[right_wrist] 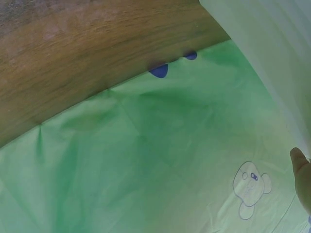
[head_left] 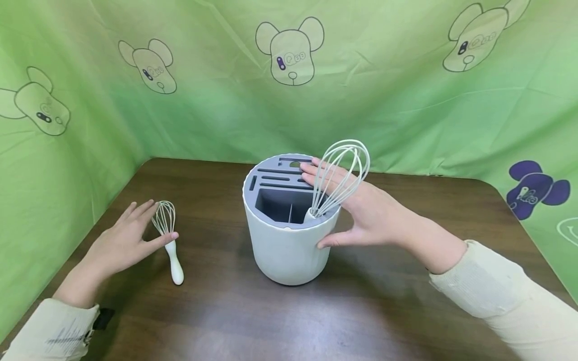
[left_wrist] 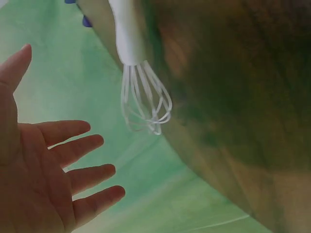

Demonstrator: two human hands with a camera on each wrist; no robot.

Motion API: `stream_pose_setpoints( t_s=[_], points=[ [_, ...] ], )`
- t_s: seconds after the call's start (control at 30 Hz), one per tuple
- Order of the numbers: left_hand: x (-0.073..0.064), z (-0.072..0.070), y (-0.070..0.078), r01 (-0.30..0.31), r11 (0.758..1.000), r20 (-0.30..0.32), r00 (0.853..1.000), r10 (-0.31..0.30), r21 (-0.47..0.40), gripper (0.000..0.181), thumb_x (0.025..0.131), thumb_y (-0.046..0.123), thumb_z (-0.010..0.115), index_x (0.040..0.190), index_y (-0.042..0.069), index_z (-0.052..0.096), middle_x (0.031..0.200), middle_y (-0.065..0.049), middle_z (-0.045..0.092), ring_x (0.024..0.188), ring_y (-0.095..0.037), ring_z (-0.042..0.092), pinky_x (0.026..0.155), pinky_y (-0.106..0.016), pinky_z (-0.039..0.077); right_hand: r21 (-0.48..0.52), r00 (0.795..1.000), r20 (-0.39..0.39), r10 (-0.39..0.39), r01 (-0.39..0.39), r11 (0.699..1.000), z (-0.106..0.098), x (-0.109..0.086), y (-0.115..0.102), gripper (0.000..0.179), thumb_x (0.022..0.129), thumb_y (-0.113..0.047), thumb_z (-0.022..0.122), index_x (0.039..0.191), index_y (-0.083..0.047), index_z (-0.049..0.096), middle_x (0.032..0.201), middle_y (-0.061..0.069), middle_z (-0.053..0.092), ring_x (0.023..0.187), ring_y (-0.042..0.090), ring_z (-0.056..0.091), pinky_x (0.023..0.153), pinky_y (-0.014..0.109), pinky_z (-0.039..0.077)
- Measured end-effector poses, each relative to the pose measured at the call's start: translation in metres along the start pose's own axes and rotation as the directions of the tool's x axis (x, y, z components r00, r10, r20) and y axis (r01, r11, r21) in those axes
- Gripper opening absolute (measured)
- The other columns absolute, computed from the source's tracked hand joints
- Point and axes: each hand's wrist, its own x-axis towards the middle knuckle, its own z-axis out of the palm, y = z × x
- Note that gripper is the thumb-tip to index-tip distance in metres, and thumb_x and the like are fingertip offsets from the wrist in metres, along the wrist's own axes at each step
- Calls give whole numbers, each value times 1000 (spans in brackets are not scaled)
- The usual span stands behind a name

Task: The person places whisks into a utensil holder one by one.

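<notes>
While I looked down through the head camera, my left hand (head_left: 119,243) lay flat on the brown table (head_left: 217,311) with its fingers straight and released, grasping nothing. The small whisk (head_left: 168,235) lay on the table just beside this hand, and my thumb touched it near the place where the wires meet the white handle. Its handle pointed toward me, probably because that side is easier to take up. My right hand (head_left: 361,208) was against the side of the round white holder (head_left: 284,240) in the middle of the table. The thumb pressed on the wall and the straight fingers reached over the grey slotted top; I think I steadied the holder this way. The big whisk (head_left: 336,178) stood with its handle down in the open compartment, leaning toward this hand, and I was not gripping it.

From the left wrist camera, my palm was open with the fingers (left_wrist: 82,145) spread, and the small whisk (left_wrist: 143,92) was near them but apart from them.

From the right wrist camera, only one fingertip (right_wrist: 301,174) showed at the edge, beside the pale wall of the holder (right_wrist: 272,58), before the green curtain (right_wrist: 146,145).
</notes>
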Motion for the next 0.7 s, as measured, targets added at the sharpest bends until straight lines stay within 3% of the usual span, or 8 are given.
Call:
stream_pose_setpoints(
  t_s=[0.13, 0.27, 0.5, 0.7],
  points=[
    [-1, 5, -4, 9, 1000, 9, 1000, -9, -7, 99, 89, 70, 56, 151, -4, 33, 156, -30, 31, 143, -55, 24, 102, -76, 30, 6, 1000, 0, -2, 2, 1000, 0, 1, 0, 105, 75, -62, 77, 151, -2, 36, 159, 14, 36, 151, 33, 27, 125, 27, 13],
    [-3, 9, -5, 16, 1000, 8, 1000, -16, 1, 98, 89, 69, 56, 148, -7, 37, 151, -32, 37, 139, -53, 32, 102, -73, 33, 16, 1000, 4, 2, -2, 1000, 2, 0, -1, 106, 74, -60, 79, 151, -2, 36, 159, 15, 36, 150, 34, 28, 125, 27, 12],
    [-5, 15, -8, 35, 999, 11, 999, -35, -5, 84, 90, 65, 58, 135, -5, 54, 138, -30, 52, 125, -52, 48, 93, -69, 43, 16, 1000, -6, 10, -9, 1000, 3, -2, -2, 105, 74, -60, 79, 151, -2, 37, 159, 14, 36, 149, 35, 29, 125, 26, 13],
    [-4, 18, -12, 70, 997, 75, 995, -68, -28, 76, 88, 70, 57, 120, 2, 66, 125, -25, 62, 112, -49, 59, 77, -63, 49, 22, 1000, -14, 8, -7, 1000, 2, -1, -1, 104, 75, -60, 79, 151, -3, 37, 160, 13, 35, 149, 36, 29, 125, 27, 14]
  ],
)
